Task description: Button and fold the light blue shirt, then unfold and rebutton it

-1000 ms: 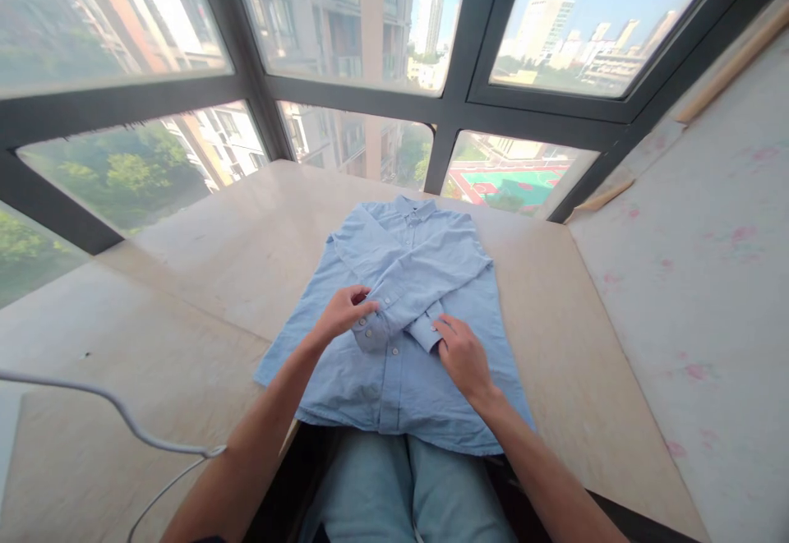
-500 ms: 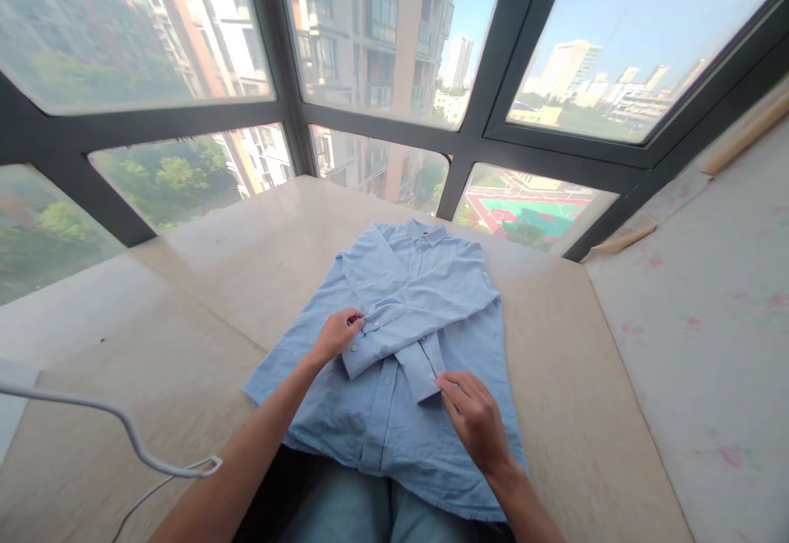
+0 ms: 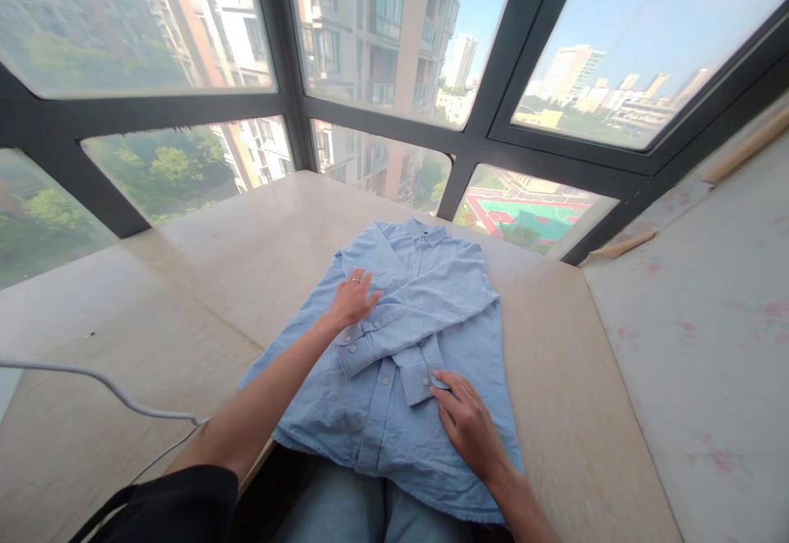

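Note:
A light blue button-up shirt [image 3: 456,436] lies front up before me, its collar [image 3: 425,233] pointing toward the windows. Both long sleeves are folded across the chest, one cuff [image 3: 361,356] crossing above the other cuff [image 3: 414,383]. My left hand [image 3: 354,301], with a ring on one finger, is open over the upper left of the shirt, fingers spread on the cloth. At the lower cuff, my right hand [image 3: 467,421] rests its stretched fingertips beside the button. I see no cloth pinched between those fingers.
The pale wooden surface [image 3: 567,379] runs under the shirt to dark-framed windows [image 3: 370,120]. A white cable [image 3: 111,395] crosses at the left, close to my left forearm. A floral-papered wall [image 3: 703,346] bounds the right side. My legs [image 3: 345,502] are below the front edge.
My left hand has let go of the upper cuff and moved up the shirt, its fingers now spread. My right hand has loosened from its pinch at the lower cuff, which has shifted slightly left.

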### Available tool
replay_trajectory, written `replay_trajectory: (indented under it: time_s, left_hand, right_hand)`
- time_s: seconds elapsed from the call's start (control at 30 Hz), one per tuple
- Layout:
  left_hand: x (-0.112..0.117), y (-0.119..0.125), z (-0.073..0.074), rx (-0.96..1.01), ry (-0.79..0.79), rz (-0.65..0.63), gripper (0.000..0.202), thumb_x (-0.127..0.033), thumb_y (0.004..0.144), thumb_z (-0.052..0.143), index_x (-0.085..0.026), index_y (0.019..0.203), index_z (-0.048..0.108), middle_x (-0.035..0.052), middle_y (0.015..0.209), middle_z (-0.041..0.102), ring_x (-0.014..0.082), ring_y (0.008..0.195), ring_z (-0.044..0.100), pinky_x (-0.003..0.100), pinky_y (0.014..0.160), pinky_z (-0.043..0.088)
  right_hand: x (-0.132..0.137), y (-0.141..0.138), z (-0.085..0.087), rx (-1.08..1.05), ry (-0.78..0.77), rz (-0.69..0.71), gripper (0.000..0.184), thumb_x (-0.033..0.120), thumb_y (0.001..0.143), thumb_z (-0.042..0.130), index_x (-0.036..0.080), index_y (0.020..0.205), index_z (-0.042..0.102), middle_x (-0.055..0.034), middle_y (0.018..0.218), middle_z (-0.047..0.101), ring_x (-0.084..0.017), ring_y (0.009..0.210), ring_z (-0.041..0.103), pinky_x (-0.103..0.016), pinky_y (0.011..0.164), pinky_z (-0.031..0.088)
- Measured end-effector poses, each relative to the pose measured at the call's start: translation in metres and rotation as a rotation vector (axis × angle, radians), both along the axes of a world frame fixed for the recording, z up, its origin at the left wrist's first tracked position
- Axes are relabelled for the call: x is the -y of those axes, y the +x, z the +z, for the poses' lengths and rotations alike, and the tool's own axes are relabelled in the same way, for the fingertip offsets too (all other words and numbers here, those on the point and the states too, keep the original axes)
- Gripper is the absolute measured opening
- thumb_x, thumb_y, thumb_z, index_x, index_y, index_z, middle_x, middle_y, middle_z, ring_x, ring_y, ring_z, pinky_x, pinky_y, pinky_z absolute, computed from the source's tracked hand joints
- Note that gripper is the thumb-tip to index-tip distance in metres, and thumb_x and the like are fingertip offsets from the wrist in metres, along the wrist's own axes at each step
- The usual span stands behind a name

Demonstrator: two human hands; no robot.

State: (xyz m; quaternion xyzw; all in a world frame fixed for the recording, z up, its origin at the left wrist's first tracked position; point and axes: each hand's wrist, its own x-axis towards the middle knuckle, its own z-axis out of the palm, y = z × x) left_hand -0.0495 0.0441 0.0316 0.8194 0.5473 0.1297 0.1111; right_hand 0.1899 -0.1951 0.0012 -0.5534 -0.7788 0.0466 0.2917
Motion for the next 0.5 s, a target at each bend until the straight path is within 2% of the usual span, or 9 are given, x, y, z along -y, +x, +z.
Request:
replay_trajectory:
  time_s: [0.1, 0.2, 0.37, 0.5]
  left_hand:
    - [-0.013, -0.005, -0.014, -0.096, -0.084, -0.061, 0.065, -0.055, 0.098, 0.035, -0.017, 0.150, 0.036, 0.0160, 0.161, 0.027, 0.0302, 0.151, 0.016, 0.053, 0.120, 0.016]
    - [-0.020, -0.011, -0.027, -0.137, -0.076, -0.074, 0.068, -0.058, 0.098, 0.029, -0.020, 0.153, 0.033, 0.0129, 0.163, 0.022, 0.0285, 0.152, 0.014, 0.055, 0.121, 0.006]
    - [-0.022, -0.014, -0.033, -0.137, -0.041, -0.066, 0.068, -0.059, 0.098, 0.024, -0.022, 0.154, 0.032, 0.0111, 0.163, 0.023, 0.0275, 0.152, 0.015, 0.053, 0.121, 0.006]
    - [-0.019, -0.012, -0.033, -0.140, -0.012, -0.027, 0.069, -0.059, 0.098, 0.024, -0.018, 0.153, 0.034, 0.0148, 0.162, 0.025, 0.0307, 0.152, 0.014, 0.052, 0.121, 0.009]
  right_hand:
    - [-0.002, 0.001, -0.002, -0.108, -0.021, -0.036, 0.033, 0.010, 0.090, 0.049, 0.026, 0.110, 0.070, -0.0084, 0.122, 0.067, -0.024, 0.115, 0.062, -0.045, 0.097, 0.055]
    - [-0.005, 0.002, -0.006, -0.236, -0.035, -0.074, 0.026, 0.014, 0.091, 0.051, 0.025, 0.102, 0.072, -0.0091, 0.117, 0.070, -0.023, 0.111, 0.065, -0.043, 0.093, 0.057]
    - [-0.006, 0.005, -0.010, -0.350, -0.082, -0.111, 0.025, 0.013, 0.090, 0.051, 0.024, 0.096, 0.073, -0.0091, 0.114, 0.071, -0.022, 0.109, 0.065, -0.042, 0.094, 0.055]
    - [-0.006, 0.005, -0.010, -0.388, -0.080, -0.123, 0.026, 0.010, 0.087, 0.051, 0.023, 0.091, 0.074, -0.0088, 0.111, 0.072, -0.021, 0.106, 0.066, -0.041, 0.093, 0.055]
